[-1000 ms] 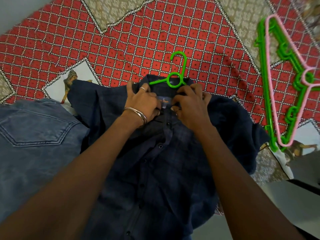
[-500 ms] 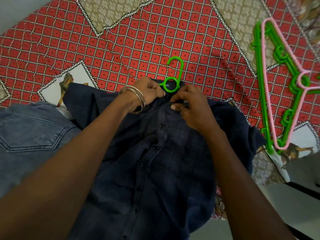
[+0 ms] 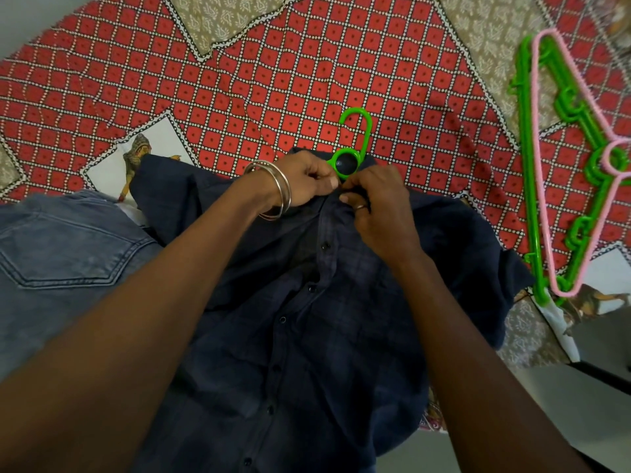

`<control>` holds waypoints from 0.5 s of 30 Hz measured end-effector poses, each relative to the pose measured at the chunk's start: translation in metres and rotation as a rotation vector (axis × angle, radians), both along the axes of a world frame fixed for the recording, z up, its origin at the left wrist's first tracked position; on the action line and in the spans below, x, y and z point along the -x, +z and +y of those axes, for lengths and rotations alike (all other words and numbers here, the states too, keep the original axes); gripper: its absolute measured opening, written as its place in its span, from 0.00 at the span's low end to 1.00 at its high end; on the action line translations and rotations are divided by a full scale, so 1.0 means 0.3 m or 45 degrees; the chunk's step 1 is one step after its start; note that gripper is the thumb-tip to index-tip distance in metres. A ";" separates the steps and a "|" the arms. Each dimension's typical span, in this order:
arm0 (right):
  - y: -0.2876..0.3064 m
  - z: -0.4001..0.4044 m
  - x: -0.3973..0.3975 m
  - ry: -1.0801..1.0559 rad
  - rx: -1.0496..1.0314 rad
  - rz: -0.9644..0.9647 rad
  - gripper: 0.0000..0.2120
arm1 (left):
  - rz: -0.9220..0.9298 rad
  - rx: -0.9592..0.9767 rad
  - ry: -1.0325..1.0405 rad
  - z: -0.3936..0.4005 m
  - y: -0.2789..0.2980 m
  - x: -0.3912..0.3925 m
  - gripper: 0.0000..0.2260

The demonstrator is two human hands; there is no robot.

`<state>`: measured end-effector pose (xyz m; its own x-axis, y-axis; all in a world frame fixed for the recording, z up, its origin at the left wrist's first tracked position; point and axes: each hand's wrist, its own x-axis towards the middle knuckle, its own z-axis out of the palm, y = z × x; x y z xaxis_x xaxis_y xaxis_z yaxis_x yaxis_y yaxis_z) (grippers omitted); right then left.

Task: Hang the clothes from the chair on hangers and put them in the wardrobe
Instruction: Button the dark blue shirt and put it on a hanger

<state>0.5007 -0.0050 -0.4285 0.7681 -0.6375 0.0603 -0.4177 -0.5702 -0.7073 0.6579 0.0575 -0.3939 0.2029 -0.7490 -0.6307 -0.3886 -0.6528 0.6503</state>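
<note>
Spread on red quilt (image 3: 239, 73) at frame centre, shirt (image 3: 307, 319) is pinched at the collar by left hand (image 3: 300, 182) and right hand (image 3: 379, 203); if tugged unevenly, hanger (image 3: 355, 145) could be pulled askew.

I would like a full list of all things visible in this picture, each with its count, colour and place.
shirt: one, dark navy, lying front-up on the bedspread, in the middle, with a hanger inside it
green hanger in the shirt: one, only its hook and ring show above the collar
spare hangers: a stack at the right on the bedspread, green with one pink on top; the number of green ones cannot be told
jeans: one, faded blue-grey, at the left, back pocket up
bedspread: one, red checks with beige and white patches, under everything
bangles: silver, on the left wrist
ring: one, on a finger of the right hand
left hand: pinches the shirt collar
right hand: pinches the collar beside it
</note>
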 end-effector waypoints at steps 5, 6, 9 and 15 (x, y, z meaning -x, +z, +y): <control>-0.005 -0.031 -0.023 0.149 0.083 0.224 0.07 | -0.235 0.000 -0.053 0.027 -0.016 0.014 0.05; -0.001 -0.040 -0.026 0.174 0.064 0.246 0.07 | -0.304 0.022 -0.016 0.033 -0.025 0.022 0.06; 0.018 -0.071 -0.025 0.214 -0.094 0.263 0.07 | -0.344 0.041 0.101 0.048 -0.054 0.034 0.05; 0.022 -0.075 -0.014 0.193 -0.144 0.210 0.07 | -0.257 0.016 0.198 0.046 -0.067 0.052 0.04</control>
